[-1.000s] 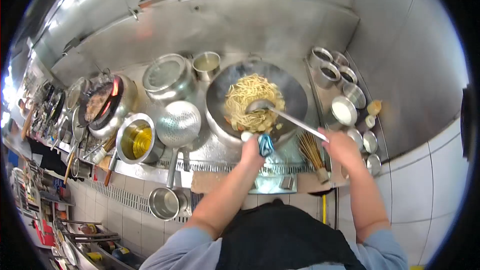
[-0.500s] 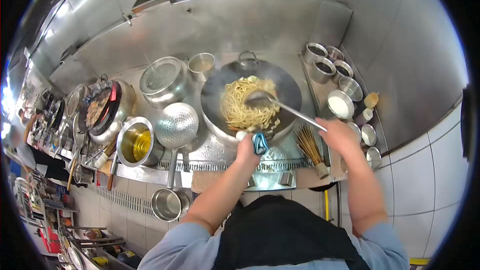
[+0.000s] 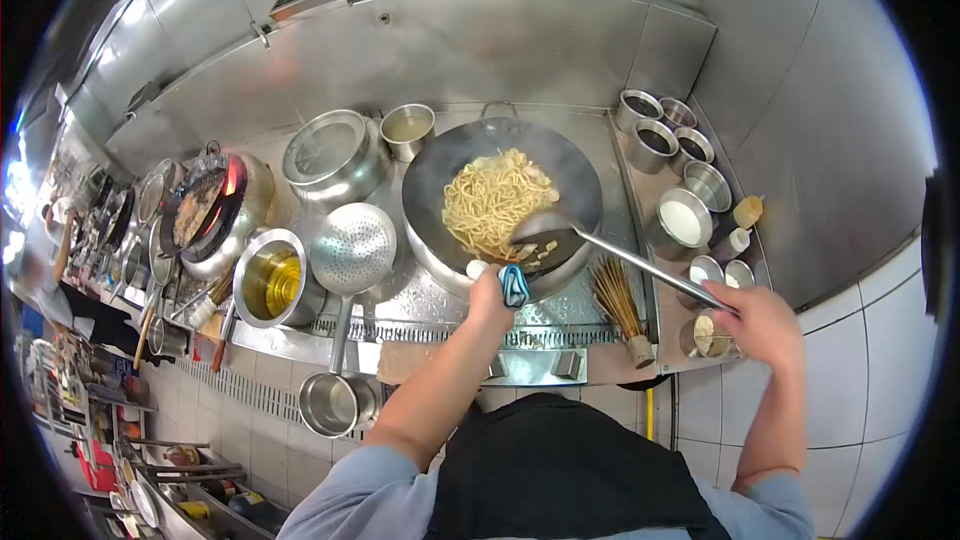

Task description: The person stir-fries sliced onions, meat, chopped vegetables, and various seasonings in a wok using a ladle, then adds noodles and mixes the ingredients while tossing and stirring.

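Steam rises from the dark wok (image 3: 430,180), where a heap of noodles (image 3: 495,198) lies in the middle. At the wok's near rim my left hand (image 3: 488,295) is closed round a blue patterned cloth (image 3: 514,286); the wok handle under it is hidden. My right hand (image 3: 757,324) grips the end of a long metal ladle (image 3: 640,262). The ladle's bowl rests in the wok at the lower right edge of the noodles.
A perforated strainer (image 3: 352,248) and a pot of yellow oil (image 3: 273,278) stand left. A bamboo brush (image 3: 620,302) lies right of the wok. Seasoning containers (image 3: 686,221) line the right side. Flames show at another wok (image 3: 205,210). A person in dark clothes (image 3: 100,318) is far left.
My right hand has drawn back to the lower right with the ladle. The ladle's bowl has moved from the top of the noodles to their lower right edge. My left hand stays at the rim.
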The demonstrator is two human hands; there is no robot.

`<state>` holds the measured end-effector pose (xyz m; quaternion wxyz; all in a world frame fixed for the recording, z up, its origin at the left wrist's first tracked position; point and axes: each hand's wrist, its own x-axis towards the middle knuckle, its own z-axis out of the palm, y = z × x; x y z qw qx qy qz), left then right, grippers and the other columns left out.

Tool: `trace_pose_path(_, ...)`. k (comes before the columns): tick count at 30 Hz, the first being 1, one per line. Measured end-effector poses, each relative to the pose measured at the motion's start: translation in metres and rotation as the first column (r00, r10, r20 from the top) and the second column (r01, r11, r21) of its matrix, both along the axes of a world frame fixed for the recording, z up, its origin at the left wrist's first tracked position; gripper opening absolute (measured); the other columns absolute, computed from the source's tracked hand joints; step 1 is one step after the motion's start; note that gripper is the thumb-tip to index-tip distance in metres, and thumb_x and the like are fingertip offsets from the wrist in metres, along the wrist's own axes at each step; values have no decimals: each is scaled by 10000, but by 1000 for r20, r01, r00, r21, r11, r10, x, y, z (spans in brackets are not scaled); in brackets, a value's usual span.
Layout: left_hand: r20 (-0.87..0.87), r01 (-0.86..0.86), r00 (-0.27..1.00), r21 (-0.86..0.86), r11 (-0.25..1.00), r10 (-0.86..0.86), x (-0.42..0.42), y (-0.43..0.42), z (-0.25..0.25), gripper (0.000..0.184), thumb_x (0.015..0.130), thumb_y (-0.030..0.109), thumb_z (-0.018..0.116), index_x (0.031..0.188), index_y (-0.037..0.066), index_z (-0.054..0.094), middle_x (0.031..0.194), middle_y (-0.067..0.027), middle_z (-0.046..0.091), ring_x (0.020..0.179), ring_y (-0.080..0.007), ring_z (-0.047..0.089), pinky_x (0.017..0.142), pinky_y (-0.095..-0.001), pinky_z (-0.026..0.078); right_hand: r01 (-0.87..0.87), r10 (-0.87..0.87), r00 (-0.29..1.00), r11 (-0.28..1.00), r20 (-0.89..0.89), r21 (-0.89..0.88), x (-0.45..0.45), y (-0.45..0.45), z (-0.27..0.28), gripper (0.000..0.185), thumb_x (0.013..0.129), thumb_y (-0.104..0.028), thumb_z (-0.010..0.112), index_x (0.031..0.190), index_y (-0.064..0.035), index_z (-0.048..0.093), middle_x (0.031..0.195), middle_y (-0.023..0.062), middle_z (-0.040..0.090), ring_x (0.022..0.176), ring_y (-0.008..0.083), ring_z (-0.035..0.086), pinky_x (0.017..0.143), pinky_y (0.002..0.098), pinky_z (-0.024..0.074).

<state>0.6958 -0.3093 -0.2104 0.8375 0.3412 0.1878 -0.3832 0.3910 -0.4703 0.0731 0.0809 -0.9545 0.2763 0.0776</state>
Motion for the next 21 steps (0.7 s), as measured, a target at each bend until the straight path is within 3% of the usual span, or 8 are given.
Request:
trace_pose_path(2,19,-1,1000,72,997,0,-7,6,8,152,912,195,507,941,68,586,774,-51,626,663,-202,639,632,-370,544,-32,38,998,994,-50,105,-4,-1,-6,461,902,-246,597,1358,-237,527,851,171,650,837,353,641,714,470,505)
trace_pose_path(4,30,16,999,73,997,-18,3,1,-1,141,905,200,524,913,74,586,759,-50,625,644,-201,635,621,-363,538,22,-30,995,997,-98,-80,32,5,-33,445,905,-242,590,1347,-230,541,924,175,663,888,357,641,751,470,508)
trace_pose_path(6,9,136,991,71,988,-137,1,7,6,172,932,258,529,862,113,589,695,-42,619,596,-192,600,563,-344,505,19,-14,998,995,56,-96,59,-12,-100,444,908,-236,583,1349,-211,539,983,191,664,932,364,637,776,470,512)
trace_pose_path(9,-17,175,985,72,982,-174,-17,35,57,261,916,377,606,895,117,611,697,-42,620,561,-188,584,498,-340,478,96,-88,975,995,206,-32,85,-27,-154,448,905,-236,598,1349,-224,541,1062,173,672,938,384,643,824,481,500)
trace_pose_path(14,-93,308,950,126,943,-298,-43,90,38,347,885,427,656,959,89,618,711,-59,626,545,-203,579,456,-337,472,331,-377,887,922,267,201,141,-4,-179,527,903,-209,574,1408,-123,450,1028,246,657,969,439,619,865,499,482)
trace_pose_path(18,-64,360,933,177,916,-355,-59,123,20,360,885,401,662,1009,69,597,796,-87,646,557,-209,587,450,-317,480,93,-154,958,965,243,246,163,15,-209,548,911,-197,554,1439,-156,413,931,233,687,890,403,664,799,512,506)
trace_pose_path(20,-54,331,944,196,923,-326,-67,138,20,350,893,380,657,1029,64,590,825,-92,650,570,-210,596,451,-318,488,231,-381,922,690,73,686,158,25,-154,557,886,-178,595,1421,-135,445,958,217,694,910,397,668,809,504,506)
trace_pose_path(21,-59,323,947,161,933,-317,-69,146,19,340,897,358,655,1043,59,583,844,-94,650,590,-213,608,460,-319,499,254,-411,906,715,98,651,161,13,-161,565,861,-172,632,1398,-105,469,1005,220,686,970,405,653,845,466,507)
